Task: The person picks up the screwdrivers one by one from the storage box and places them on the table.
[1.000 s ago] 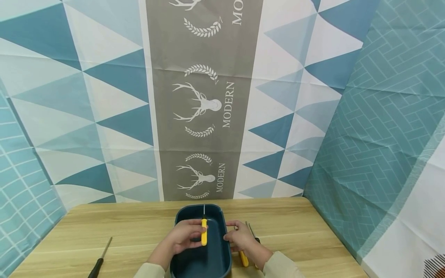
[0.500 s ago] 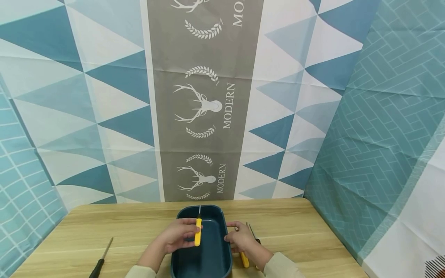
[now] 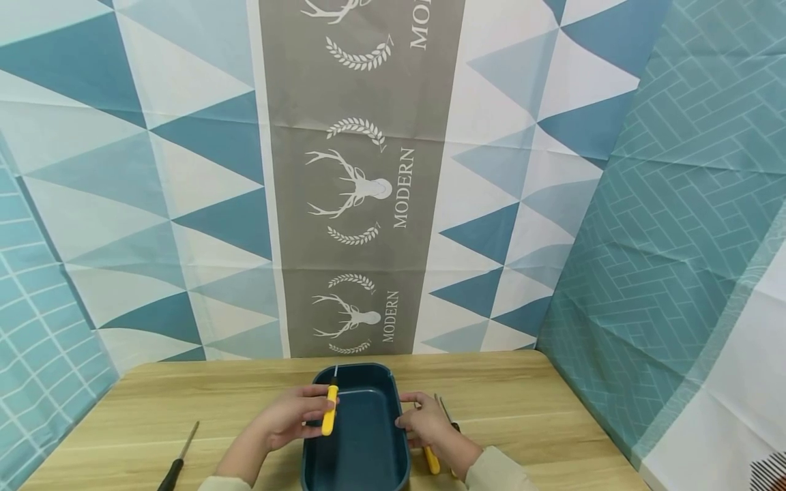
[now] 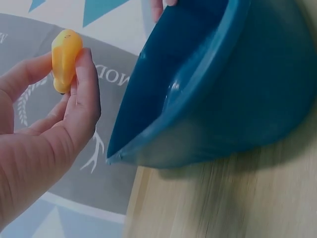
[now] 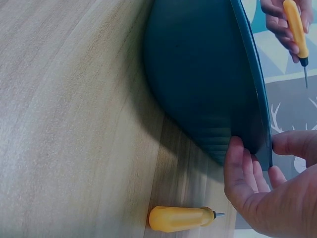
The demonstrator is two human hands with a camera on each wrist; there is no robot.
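My left hand point(image 3: 288, 417) pinches a yellow-handled screwdriver point(image 3: 329, 411) by its handle, with the shaft pointing away from me. It is above the left rim of a deep dark-blue plastic bin point(image 3: 362, 436). In the left wrist view the yellow handle point(image 4: 66, 57) sits between thumb and fingertips, apart from the bin. My right hand point(image 3: 428, 424) grips the bin's right wall; in the right wrist view its fingers point(image 5: 241, 168) press the outer side while another digit lies across the rim. The bin's visible interior shows bare floor.
Beside the right hand another yellow-handled screwdriver point(image 3: 432, 461) lies on the wooden table point(image 3: 516, 402), with a further tool's metal shaft point(image 3: 443, 408) next to it, partly hidden by the wrist. A black-handled screwdriver point(image 3: 175, 469) lies at the left. Patterned cloth hangs behind the table.
My left hand has moved left with the screwdriver, from over the bin's middle to its left rim, and the screwdriver tilts slightly more. The right hand has kept its place on the bin.
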